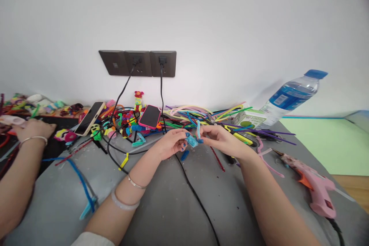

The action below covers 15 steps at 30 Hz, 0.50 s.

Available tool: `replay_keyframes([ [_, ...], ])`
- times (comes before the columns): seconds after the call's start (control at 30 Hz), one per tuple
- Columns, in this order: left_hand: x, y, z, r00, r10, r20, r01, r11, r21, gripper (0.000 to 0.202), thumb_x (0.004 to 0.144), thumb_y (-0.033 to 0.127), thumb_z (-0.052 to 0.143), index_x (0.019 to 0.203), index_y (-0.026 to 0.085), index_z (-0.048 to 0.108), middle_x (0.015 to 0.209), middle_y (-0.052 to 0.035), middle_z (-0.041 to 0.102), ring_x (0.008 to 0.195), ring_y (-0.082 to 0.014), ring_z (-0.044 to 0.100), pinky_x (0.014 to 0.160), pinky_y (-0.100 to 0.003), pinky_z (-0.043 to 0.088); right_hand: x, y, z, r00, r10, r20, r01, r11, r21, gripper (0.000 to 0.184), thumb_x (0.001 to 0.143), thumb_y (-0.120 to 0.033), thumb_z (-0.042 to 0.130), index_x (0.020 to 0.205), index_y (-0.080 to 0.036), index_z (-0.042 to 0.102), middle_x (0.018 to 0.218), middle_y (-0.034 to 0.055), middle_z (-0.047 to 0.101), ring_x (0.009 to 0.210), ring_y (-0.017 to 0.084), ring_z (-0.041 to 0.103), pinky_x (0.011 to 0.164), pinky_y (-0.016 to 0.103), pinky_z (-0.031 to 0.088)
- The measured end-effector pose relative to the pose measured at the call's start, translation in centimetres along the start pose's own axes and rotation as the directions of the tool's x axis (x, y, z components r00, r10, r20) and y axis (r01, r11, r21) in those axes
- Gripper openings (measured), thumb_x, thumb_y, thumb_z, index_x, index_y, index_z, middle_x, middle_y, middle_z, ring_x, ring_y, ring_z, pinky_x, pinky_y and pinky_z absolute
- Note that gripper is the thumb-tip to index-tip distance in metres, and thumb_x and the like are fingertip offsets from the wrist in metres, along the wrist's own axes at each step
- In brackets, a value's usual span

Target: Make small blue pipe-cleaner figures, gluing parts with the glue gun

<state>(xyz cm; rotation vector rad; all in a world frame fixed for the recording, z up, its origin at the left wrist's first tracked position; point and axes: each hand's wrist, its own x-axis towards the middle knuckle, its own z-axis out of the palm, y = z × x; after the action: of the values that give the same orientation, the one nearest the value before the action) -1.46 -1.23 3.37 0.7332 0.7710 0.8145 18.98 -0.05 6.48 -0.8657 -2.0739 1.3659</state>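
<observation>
My left hand (172, 143) and my right hand (219, 137) meet above the grey table (173, 207), both pinched on a light blue pipe cleaner piece (192, 139). One end of it sticks up between the fingers. A short dark blue piece (184, 155) lies on the table just below my left hand. A pile of coloured pipe cleaners (201, 117) spreads along the wall right behind my hands.
Another person's arm and hand (31, 128) work at the far left. A pink glue gun (314, 184) lies at the right, a water bottle (291, 98) behind it. Two phones (90, 117) (150, 116) charge from wall sockets (138, 63); a black cable (198, 200) crosses the table.
</observation>
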Motion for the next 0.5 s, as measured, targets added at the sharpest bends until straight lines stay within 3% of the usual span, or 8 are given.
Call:
replay_keyframes([
  [0.17, 0.03, -0.06, 0.1, 1.0, -0.027, -0.004, 0.027, 1.0, -0.009, 0.027, 0.06, 0.028, 0.079, 0.073, 0.011, 0.063, 0.051, 0.0029, 0.057, 0.042, -0.0042, 0.048, 0.041, -0.015, 0.037, -0.03, -0.2, 0.02, 0.999, -0.034, 0.014, 0.034, 0.999, 0.001, 0.035, 0.09, -0.05, 0.059, 0.082, -0.017, 0.061, 0.079, 0.0031, 0.06, 0.073, 0.016, 0.05, 0.069, 0.028, 0.039],
  [0.5, 0.02, -0.05, -0.25, 1.0, -0.012, 0.007, 0.012, 1.0, -0.01, 0.027, 0.063, 0.028, 0.079, 0.077, 0.011, 0.064, 0.054, 0.0023, 0.058, 0.042, -0.0047, 0.049, 0.041, -0.015, 0.038, 0.18, -0.07, 0.31, 0.991, -0.1, -0.091, 0.105, 0.994, 0.043, 0.031, 0.088, -0.047, 0.063, 0.078, -0.017, 0.06, 0.075, 0.0009, 0.053, 0.07, 0.014, 0.045, 0.066, 0.027, 0.038],
])
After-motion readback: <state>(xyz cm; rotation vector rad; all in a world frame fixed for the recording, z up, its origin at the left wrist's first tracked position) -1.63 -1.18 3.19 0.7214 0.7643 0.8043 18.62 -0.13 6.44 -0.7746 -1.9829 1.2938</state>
